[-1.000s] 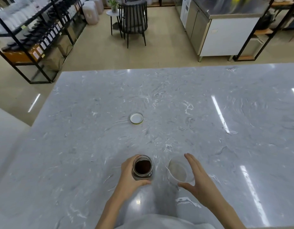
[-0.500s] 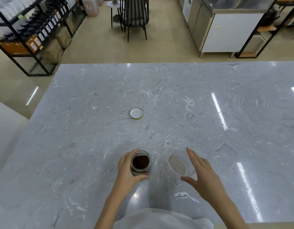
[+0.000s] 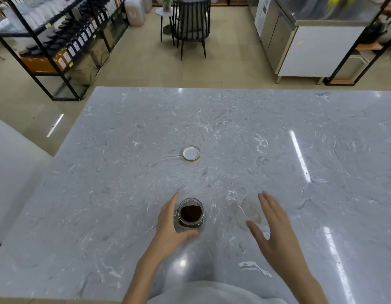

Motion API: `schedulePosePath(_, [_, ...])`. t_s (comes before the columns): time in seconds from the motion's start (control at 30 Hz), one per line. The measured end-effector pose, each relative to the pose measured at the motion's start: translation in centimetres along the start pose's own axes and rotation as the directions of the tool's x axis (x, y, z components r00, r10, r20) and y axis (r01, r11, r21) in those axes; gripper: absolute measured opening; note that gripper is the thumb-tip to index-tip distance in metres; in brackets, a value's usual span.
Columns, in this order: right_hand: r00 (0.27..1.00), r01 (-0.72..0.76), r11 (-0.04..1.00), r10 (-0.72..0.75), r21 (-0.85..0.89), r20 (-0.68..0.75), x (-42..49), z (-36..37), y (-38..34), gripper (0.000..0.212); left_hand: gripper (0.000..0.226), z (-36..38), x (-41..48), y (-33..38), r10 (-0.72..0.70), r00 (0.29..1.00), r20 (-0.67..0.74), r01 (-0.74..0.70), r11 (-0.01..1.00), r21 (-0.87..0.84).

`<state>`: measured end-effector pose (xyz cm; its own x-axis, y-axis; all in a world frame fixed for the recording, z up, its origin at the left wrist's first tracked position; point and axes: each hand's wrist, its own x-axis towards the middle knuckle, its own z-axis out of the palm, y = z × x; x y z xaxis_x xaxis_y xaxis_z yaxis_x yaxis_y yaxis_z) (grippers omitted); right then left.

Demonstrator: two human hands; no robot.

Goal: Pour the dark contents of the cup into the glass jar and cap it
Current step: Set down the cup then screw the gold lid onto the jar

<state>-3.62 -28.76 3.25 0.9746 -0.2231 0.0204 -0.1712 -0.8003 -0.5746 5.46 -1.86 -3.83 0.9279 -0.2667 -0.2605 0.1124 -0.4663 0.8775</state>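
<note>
A small glass jar (image 3: 191, 213) with dark contents stands uncapped near the front of the grey marble table (image 3: 124, 172). My left hand (image 3: 170, 224) curls around the jar's left side, thumb in front of it. To the right sits a clear plastic cup (image 3: 249, 212), which looks empty. My right hand (image 3: 271, 229) hovers just right of the cup with fingers spread, holding nothing. The jar's lid (image 3: 191, 153), white inside with a gold rim, lies upside down farther back on the table.
Beyond the table's far edge is a tan floor with black shelving (image 3: 58, 40) at the left, a dark chair (image 3: 191, 25) in the middle and a steel counter (image 3: 310, 40) at the right. A white surface (image 3: 12, 172) adjoins the table's left side.
My right hand has drawn slightly away from the cup, fingers spread wider. My left hand stays on the jar. The head view has tilted up a little.
</note>
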Motion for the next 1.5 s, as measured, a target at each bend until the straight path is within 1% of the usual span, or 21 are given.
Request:
schedulePosePath(0.03, [0.998, -0.055, 0.977, 0.056, 0.205, 0.001, -0.4, 0.5, -1.5, 0.060, 0.113, -0.3, -0.1, 0.1, 0.013, 1.000, 0.003, -0.013, 1.000, -0.001])
schedulePosePath(0.07, [0.989, -0.144, 0.909, 0.121, 0.391, 0.084, -0.6, 1.3, -3.1, 0.050, 0.107, -0.6, -0.1, 0.3, 0.022, 1.000, 0.001, -0.022, 1.000, 0.000])
schedulePosePath(0.1, [0.960, -0.259, 0.823, 0.160, 0.506, 0.231, -0.7, 2.2, -4.6, 0.046, 0.102, -0.8, -0.1, 0.5, 0.025, 1.000, 0.000, -0.025, 1.000, 0.002])
schedulePosePath(0.13, [0.914, -0.364, 0.743, 0.167, 0.562, 0.371, -0.8, 3.2, -5.9, 0.044, 0.099, -0.8, 0.0, 0.7, 0.021, 1.000, 0.003, -0.021, 1.000, -0.001])
schedulePosePath(0.17, [0.879, -0.418, 0.688, 0.143, 0.593, 0.455, -0.8, 4.4, -6.7, 0.042, 0.096, -0.8, 0.0, 0.8, 0.013, 1.000, 0.008, -0.013, 1.000, -0.005])
schedulePosePath(0.27, [0.858, -0.440, 0.602, 0.064, 0.667, 0.509, 0.0, 7.0, -8.1, 0.031, 0.091, -0.6, -0.8, 0.7, -0.014, 1.000, -0.002, 0.014, 1.000, 0.013])
schedulePosePath(0.3, [0.855, -0.447, 0.584, 0.056, 0.678, 0.515, 0.6, 7.4, -8.4, 0.038, 0.088, -0.6, -1.1, 0.6, -0.026, 0.999, -0.028, 0.026, 1.000, 0.011])
schedulePosePath(0.37, [0.856, -0.468, 0.552, 0.091, 0.690, 0.508, 2.1, 8.0, -8.7, 0.070, 0.079, -0.7, -1.8, 0.4, -0.056, 0.994, -0.095, 0.055, 0.998, -0.012])
schedulePosePath(0.4, [0.863, -0.468, 0.550, 0.114, 0.692, 0.493, 3.0, 8.1, -8.7, 0.077, 0.076, -0.8, -1.9, 0.3, -0.063, 0.990, -0.126, 0.063, 0.998, -0.005])
schedulePosePath(0.5, [0.878, -0.461, 0.543, 0.162, 0.702, 0.451, 4.5, 8.6, -8.1, 0.065, 0.076, -0.9, -2.1, 0.3, -0.044, 0.985, -0.167, 0.048, 0.999, 0.019])
schedulePosePath(0.57, [0.860, -0.487, 0.527, 0.152, 0.697, 0.487, 4.2, 9.0, -7.6, 0.064, 0.068, -0.6, -2.0, 0.6, -0.009, 0.987, -0.161, 0.008, 1.000, -0.006])
schedulePosePath(0.67, [0.843, -0.503, 0.534, 0.128, 0.680, 0.523, 3.8, 9.2, -7.2, 0.068, 0.059, 0.4, -1.7, 0.8, 0.025, 0.989, -0.144, -0.030, 0.999, -0.032])
schedulePosePath(0.77, [0.844, -0.502, 0.538, 0.136, 0.677, 0.518, 4.7, 9.2, -7.2, 0.065, 0.060, 1.0, -1.3, 0.7, -0.003, 0.984, -0.177, -0.004, 0.999, -0.039])
schedulePosePath(0.93, [0.858, -0.469, 0.578, 0.118, 0.668, 0.500, 6.0, 9.5, -7.2, 0.072, 0.067, 0.9, -0.6, 0.7, 0.007, 0.986, -0.165, -0.012, 0.999, -0.033])
schedulePosePath(1.03, [0.853, -0.460, 0.616, 0.108, 0.639, 0.510, 6.5, 9.7, -7.1, 0.069, 0.075, 0.9, -0.3, 0.7, 0.076, 0.990, -0.118, -0.078, 0.997, -0.013])
schedulePosePath(1.13, [0.849, -0.450, 0.646, 0.094, 0.617, 0.521, 7.9, 9.2, -6.8, 0.065, 0.078, 0.6, 0.2, 0.5, 0.060, 0.997, -0.042, -0.064, 0.994, -0.084])
schedulePosePath(1.2, [0.877, -0.406, 0.695, 0.112, 0.594, 0.468, 10.6, 8.9, -6.8, 0.054, 0.080, 0.5, 0.7, 0.5, 0.040, 0.999, -0.011, -0.042, 0.990, -0.136])
schedulePosePath(1.27, [0.915, -0.310, 0.807, 0.110, 0.503, 0.388, 14.3, 8.9, -7.1, 0.039, 0.081, 0.5, 1.4, 0.5, 0.018, 0.999, 0.026, -0.014, 0.987, -0.159])
schedulePosePath(1.33, [0.929, -0.218, 0.903, 0.076, 0.370, 0.361, 18.6, 9.3, -7.7, 0.036, 0.084, 0.7, 2.0, 0.2, -0.002, 0.997, 0.079, 0.015, 0.986, -0.164])
schedulePosePath(1.43, [0.911, -0.108, 0.989, 0.057, 0.104, 0.408, 24.6, 10.6, -8.7, 0.052, 0.086, 0.8, 3.0, -0.4, -0.006, 0.992, 0.127, 0.025, 0.989, -0.146])
schedulePosePath(1.5, [0.893, 0.016, 0.996, 0.024, -0.084, 0.449, 27.5, 11.9, -9.0, 0.066, 0.086, 0.8, 3.6, -0.3, 0.008, 0.990, 0.138, 0.010, 0.992, -0.128])
